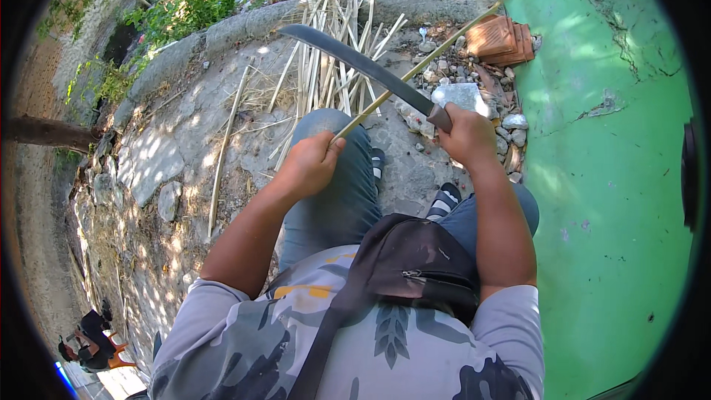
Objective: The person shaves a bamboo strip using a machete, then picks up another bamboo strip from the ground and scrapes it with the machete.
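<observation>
Seemingly mid-job, the left hand (307,167) fingers grip a bamboo strip (437,50) over the knee, right hand (466,135) clenching a machete (355,63) across it, finished strips (333,67) piled ahead on the ground.

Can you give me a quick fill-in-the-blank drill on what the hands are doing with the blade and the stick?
1. The right hand grips the machete by its ____.
2. The left hand holds one end of a long, thin ____ stick.
3. The blade crosses ____ the stick.
4. A pile of split strips lies on the ____ ground ahead of the knees.

Missing words: handle; bamboo; over; stony
</observation>
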A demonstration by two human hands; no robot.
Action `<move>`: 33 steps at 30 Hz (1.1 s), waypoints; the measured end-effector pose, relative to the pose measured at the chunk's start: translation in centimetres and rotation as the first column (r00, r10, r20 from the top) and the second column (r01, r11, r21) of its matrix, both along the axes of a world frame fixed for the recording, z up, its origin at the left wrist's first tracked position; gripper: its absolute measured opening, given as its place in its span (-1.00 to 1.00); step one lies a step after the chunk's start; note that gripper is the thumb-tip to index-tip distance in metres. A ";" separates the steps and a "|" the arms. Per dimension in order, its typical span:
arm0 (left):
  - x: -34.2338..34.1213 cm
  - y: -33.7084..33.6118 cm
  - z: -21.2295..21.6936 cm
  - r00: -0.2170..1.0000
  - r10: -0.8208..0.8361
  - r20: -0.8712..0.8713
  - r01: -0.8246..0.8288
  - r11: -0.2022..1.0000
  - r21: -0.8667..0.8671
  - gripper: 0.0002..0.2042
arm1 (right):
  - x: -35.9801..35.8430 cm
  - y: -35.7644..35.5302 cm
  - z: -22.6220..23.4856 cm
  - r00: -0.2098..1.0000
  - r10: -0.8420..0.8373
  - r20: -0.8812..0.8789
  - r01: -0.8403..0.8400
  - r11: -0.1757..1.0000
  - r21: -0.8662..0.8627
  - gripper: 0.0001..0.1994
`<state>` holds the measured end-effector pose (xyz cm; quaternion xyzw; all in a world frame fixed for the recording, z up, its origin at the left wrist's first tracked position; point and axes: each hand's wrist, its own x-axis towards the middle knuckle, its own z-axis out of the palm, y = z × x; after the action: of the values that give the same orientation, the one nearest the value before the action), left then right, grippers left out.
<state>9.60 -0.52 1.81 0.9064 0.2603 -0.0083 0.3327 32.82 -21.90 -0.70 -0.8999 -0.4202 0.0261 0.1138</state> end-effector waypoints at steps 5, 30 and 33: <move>0.2 0.0 0.1 0.998 -0.044 -0.034 0.043 0.998 -0.038 -0.63 | 2.7 -1.5 -0.4 0.971 -0.211 -0.111 0.231 0.950 0.211 -0.81; 0.1 0.0 -0.1 0.999 -0.039 -0.020 0.039 0.999 0.002 -0.66 | 3.0 -1.1 -1.1 0.946 -0.197 -0.259 0.255 0.943 0.214 -0.74; 0.3 0.3 -0.1 0.999 -0.054 -0.001 0.054 0.998 -0.021 -0.66 | 3.0 -1.1 -1.4 0.930 -0.180 -0.320 0.274 0.920 0.281 -0.72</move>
<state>9.89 -0.21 1.68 0.9095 0.2358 -0.0206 0.3416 35.79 -23.00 -2.12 -0.8987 -0.2893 0.0744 0.3210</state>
